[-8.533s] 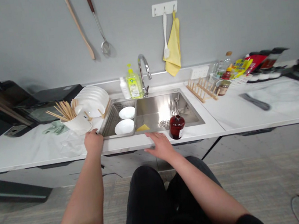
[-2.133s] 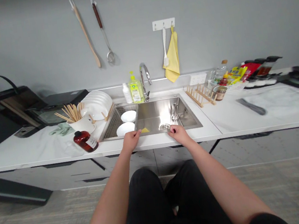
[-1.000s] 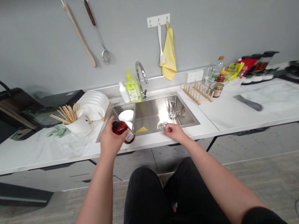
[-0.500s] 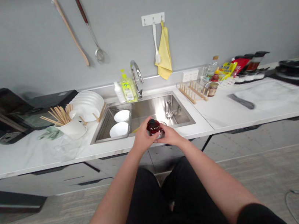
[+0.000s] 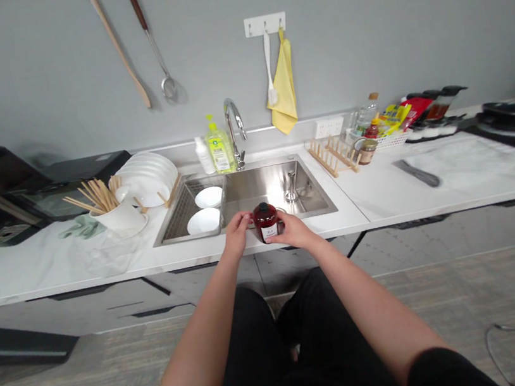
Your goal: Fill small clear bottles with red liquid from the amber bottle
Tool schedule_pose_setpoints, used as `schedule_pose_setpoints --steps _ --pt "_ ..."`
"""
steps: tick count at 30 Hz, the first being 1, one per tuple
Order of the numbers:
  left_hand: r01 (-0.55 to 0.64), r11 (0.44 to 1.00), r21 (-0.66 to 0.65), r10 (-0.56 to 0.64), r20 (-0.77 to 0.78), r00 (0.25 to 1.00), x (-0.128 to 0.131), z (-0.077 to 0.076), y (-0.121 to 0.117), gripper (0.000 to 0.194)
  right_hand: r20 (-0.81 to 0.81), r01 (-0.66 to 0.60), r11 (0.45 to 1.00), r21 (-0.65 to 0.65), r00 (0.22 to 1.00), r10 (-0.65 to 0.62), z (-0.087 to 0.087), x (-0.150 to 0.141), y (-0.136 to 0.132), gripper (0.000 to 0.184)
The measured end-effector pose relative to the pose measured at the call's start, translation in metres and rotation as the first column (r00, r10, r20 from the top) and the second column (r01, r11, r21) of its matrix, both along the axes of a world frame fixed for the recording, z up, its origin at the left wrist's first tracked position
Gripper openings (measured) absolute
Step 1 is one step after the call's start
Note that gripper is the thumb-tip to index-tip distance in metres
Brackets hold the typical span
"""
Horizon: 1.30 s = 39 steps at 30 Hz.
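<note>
Left hand [image 5: 239,234] and right hand [image 5: 293,229] close together at the front edge of the white marble table [image 5: 23,267], not apart, with the fingers [image 5: 250,219] of the left and the fingers [image 5: 277,233] of the right clamped on opposite sides of a dark red glass bottle [image 5: 266,222]. Bottle upright between them, white label facing the camera, cap on. Whether its base rested on the table or was held just above it, impossible to tell.

At 12 o'clock from the bottle, a stainless steel sink [image 5: 275,181] and, behind it, a chrome faucet [image 5: 231,126], with no hand near. At 10 o'clock, a wire dish rack [image 5: 185,193] in the sink, two white bowls [image 5: 209,197] [image 5: 203,221] lying in it. Farther out at 10 o'clock, a stack of white plates [image 5: 148,179]. At 9 o'clock, a white mug [image 5: 122,221] packed with wooden chopsticks.

As far as shown, bowls and plates already in their places, bottle alone in the hands, and a wooden plate rack [image 5: 332,158] at 2 o'clock holding no plates.
</note>
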<state>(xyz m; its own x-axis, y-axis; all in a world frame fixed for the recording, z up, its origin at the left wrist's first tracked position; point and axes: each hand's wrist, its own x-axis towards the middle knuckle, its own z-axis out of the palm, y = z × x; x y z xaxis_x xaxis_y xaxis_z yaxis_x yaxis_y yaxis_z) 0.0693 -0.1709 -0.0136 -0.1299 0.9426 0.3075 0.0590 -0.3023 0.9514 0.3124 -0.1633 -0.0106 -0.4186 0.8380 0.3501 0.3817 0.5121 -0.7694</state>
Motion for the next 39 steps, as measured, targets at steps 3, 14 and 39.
schedule_pose_setpoints --steps 3,14,39 --pt "0.064 0.995 0.081 -0.066 0.021 0.998 0.006 0.017 -0.002 0.049 -0.016 0.001 1.000 -0.019 1.000 -0.002 0.003 -0.001 -0.002 0.085" --pt "0.144 0.952 0.269 -0.156 0.023 0.988 0.053 0.041 -0.005 0.037 0.024 0.050 0.998 0.044 0.998 -0.051 0.001 -0.001 -0.006 0.075" --pt "-0.026 0.981 0.192 0.032 -0.029 0.999 0.067 0.058 -0.007 0.028 0.044 0.075 0.997 0.017 0.996 -0.075 0.008 -0.004 -0.009 0.075"
